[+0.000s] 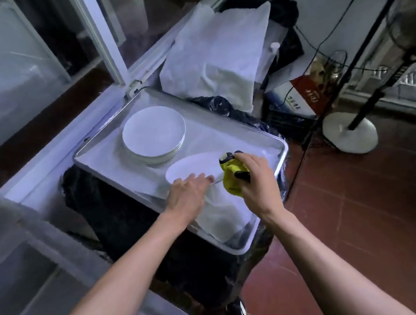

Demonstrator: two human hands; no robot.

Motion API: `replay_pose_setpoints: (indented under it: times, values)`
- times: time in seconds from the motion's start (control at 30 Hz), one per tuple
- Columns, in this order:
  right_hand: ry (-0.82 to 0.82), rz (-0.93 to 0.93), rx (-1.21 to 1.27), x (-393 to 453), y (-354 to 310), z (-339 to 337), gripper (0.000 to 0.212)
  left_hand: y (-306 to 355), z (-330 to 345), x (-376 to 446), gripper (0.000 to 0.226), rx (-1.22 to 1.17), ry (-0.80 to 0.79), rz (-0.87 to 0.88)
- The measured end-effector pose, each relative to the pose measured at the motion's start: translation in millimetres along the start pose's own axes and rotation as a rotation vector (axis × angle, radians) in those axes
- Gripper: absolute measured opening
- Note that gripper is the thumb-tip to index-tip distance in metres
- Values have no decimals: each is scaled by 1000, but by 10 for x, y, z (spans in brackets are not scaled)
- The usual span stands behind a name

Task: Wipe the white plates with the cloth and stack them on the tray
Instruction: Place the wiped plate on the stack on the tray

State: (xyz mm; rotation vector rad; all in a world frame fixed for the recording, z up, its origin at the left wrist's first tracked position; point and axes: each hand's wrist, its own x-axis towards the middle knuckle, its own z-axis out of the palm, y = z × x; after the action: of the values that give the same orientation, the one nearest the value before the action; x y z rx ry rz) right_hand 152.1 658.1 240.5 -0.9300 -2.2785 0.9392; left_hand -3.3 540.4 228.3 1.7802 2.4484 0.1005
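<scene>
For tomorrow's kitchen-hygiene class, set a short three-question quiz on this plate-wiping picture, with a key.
1. True or false: the right hand grips the yellow cloth.
2. The stack of plates stands: A) on the floor, B) at the far part of the tray, C) on the white paper.
3. Fill in: the left hand holds the rim of a single ____ over the tray.

Key: 1 true; 2 B; 3 plate.
</scene>
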Motion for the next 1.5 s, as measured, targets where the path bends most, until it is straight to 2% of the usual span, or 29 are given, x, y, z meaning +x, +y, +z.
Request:
replay_pose_setpoints:
  times: [0.3,0.6,0.87,1.0,1.07,1.23,1.5]
  values:
    - [-27,23,53,-21,211,52,50,88,464,361,70,222,-178,-29]
    - [-52,79,65,7,359,149,52,39,756,443,67,225,-350,-30]
    - [-62,78,58,74,404,219,53,-24,878,430,64,163,-363,-9]
    - [-94,85,67,111,398,255,52,-15,782,333,34,61,-223,-29]
    - [-110,73,51,132,381,263,53,-37,699,251,28,42,-167,-34]
    - [-126,-23,91,168,184,335,59,-200,604,-47,30,53,-109,-58]
    - [-247,-165,74,16,-367,867,63,-597,541,-822,44,38,-98,-268]
